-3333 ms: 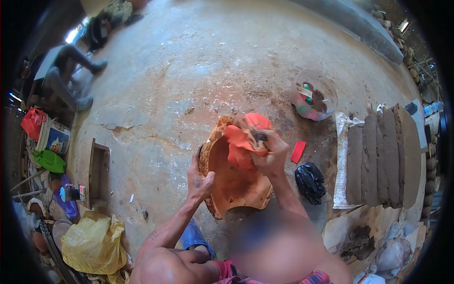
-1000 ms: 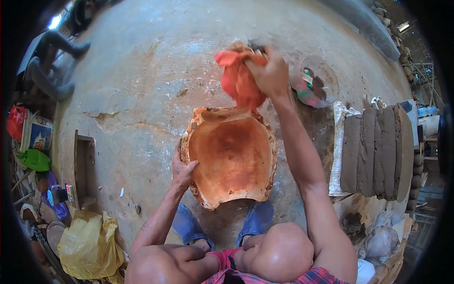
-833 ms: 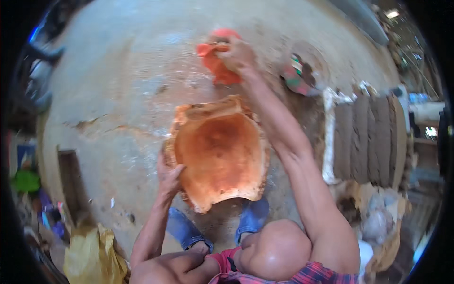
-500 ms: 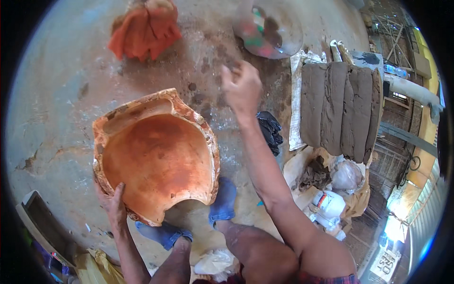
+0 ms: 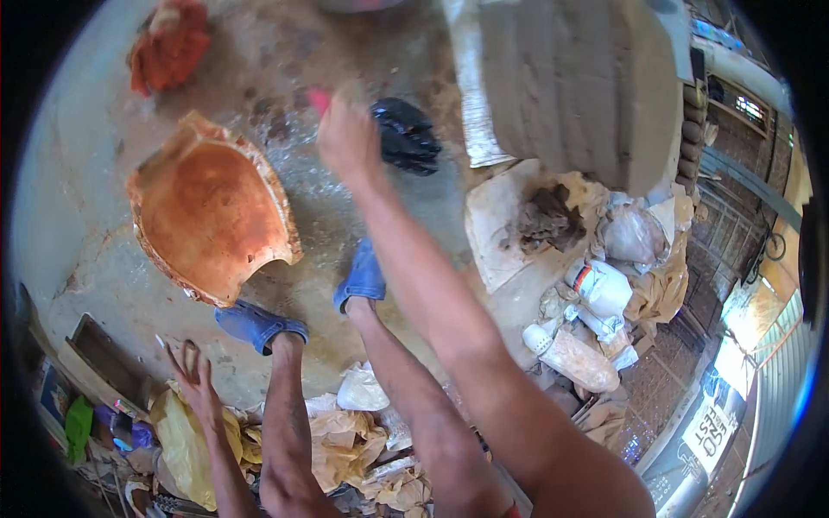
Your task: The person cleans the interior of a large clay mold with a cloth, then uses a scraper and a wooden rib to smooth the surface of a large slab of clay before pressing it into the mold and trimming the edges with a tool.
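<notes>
A hollow orange-brown mould [image 5: 211,211] with a rough, chipped rim rests on the floor, leaning near my left foot in its blue clog [image 5: 259,326]. My left hand [image 5: 194,373] is off it, below and to the left, fingers spread with nothing in them. Farther out, my right hand [image 5: 350,142] is closed and blurred by motion. A small pink piece [image 5: 319,101] sticks out of its fingers; its kind is too smeared to tell. Beside that hand lies a crumpled black plastic bag [image 5: 406,136].
Grey-brown clay slabs [image 5: 570,86] lie at the far right, with a dark clay lump [image 5: 553,217] nearer. White containers [image 5: 600,289] and paper lie below. An orange cloth [image 5: 170,47] sits far left. A yellow bag [image 5: 186,445] and a trough [image 5: 108,363] stand near left.
My left hand has let go of the mould and drawn back, opening. The right hand now shows a pink piece in its fingers. The view has shifted right and nearer.
</notes>
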Demonstrator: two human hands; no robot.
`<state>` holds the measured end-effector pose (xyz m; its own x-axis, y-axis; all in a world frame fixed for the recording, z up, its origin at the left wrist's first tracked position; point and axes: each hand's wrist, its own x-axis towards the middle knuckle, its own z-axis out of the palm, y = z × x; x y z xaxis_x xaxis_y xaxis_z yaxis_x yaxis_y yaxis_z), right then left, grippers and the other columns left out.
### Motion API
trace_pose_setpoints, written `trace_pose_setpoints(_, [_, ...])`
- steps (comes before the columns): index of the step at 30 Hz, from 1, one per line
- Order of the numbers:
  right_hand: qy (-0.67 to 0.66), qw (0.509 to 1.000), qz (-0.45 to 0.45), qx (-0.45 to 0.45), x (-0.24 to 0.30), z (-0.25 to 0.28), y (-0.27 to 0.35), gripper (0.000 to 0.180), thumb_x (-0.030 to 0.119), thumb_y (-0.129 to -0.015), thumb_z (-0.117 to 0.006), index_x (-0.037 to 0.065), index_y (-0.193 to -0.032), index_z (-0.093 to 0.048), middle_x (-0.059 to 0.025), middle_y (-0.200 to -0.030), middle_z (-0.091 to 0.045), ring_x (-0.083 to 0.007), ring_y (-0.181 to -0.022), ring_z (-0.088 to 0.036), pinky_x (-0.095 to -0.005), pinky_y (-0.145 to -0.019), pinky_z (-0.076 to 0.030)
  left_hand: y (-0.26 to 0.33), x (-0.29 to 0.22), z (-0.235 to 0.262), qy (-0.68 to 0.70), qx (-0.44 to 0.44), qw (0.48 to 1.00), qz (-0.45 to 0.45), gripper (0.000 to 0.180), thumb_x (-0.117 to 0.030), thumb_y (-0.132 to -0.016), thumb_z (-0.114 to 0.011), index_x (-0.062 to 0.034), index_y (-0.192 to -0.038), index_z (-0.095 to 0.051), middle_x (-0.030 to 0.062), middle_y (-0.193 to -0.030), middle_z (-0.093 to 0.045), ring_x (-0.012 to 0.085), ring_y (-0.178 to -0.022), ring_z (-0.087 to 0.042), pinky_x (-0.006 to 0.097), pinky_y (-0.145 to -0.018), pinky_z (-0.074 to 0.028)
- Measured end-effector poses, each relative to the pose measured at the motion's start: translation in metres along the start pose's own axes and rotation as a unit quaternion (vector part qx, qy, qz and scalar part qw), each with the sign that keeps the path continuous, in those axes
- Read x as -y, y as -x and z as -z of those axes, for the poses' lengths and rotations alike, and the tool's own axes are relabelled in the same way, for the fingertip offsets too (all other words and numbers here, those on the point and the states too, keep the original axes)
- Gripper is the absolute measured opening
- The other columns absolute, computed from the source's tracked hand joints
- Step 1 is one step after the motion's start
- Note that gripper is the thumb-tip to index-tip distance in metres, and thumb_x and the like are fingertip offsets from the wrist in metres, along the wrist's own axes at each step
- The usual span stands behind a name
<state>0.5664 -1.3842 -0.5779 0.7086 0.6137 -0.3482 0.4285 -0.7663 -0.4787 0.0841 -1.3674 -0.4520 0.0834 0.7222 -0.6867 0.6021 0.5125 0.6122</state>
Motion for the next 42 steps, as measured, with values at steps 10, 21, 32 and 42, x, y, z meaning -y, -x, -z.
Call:
trace_pose_setpoints(10, [-0.174, 0.961, -0.193, 0.091, -0.110, 0.150, 0.170, 0.031, 0.015, -0.097, -0.060, 0.001, -0.125, -0.059, -0.0278, -0.112, -0.070, -0.0483, -0.110, -0.065, -0.0542, -0.093, -0.051, 0.240, -0.005, 0.053, -0.015, -0.036, 0.971, 0.236, 0.079, -0.009, -0.093, -0.065, -0.0142, -0.163, -0.031, 0.0149, -0.160, -0.041, 0.0262, -0.122, -0.055, 0.035, -0.088, -0.050])
trace_pose_setpoints(21, [-0.053, 0.997, -0.019, -0.044, -0.020, 0.250, -0.113, 0.021, 0.019, -0.090, -0.067, 0.002, -0.101, -0.071, -0.0243, -0.092, -0.073, -0.0458, -0.090, -0.070, -0.0540, -0.081, -0.053, 0.236, -0.071, -0.080, -0.037, 0.038, 0.945, 0.324, 0.065, -0.011, -0.096, -0.065, -0.0108, -0.157, -0.043, 0.0105, -0.157, -0.048, 0.0241, -0.122, -0.060, 0.035, -0.089, -0.054])
trace_pose_setpoints(32, [0.130, 0.991, -0.027, -0.033, -0.009, 0.115, -0.353, 0.019, 0.016, -0.085, -0.068, 0.006, -0.098, -0.078, -0.0274, -0.095, -0.074, -0.0456, -0.094, -0.073, -0.0539, -0.086, -0.058, 0.111, -0.192, -0.113, 0.099, -0.003, 0.927, 0.361, 0.066, -0.019, -0.097, -0.069, -0.0084, -0.156, -0.041, 0.0127, -0.154, -0.050, 0.0256, -0.128, -0.059, 0.041, -0.098, -0.052])
trace_pose_setpoints(42, [-0.093, 0.994, -0.048, -0.036, 0.021, 0.207, -0.294, 0.024, 0.017, -0.087, -0.069, -0.001, -0.103, -0.068, -0.0262, -0.097, -0.072, -0.0455, -0.095, -0.070, -0.0522, -0.084, -0.055, 0.090, -0.234, -0.105, 0.000, 0.016, 0.968, 0.249, 0.058, -0.018, -0.101, -0.065, -0.0073, -0.155, -0.045, 0.0126, -0.152, -0.053, 0.0254, -0.134, -0.054, 0.042, -0.107, -0.046])
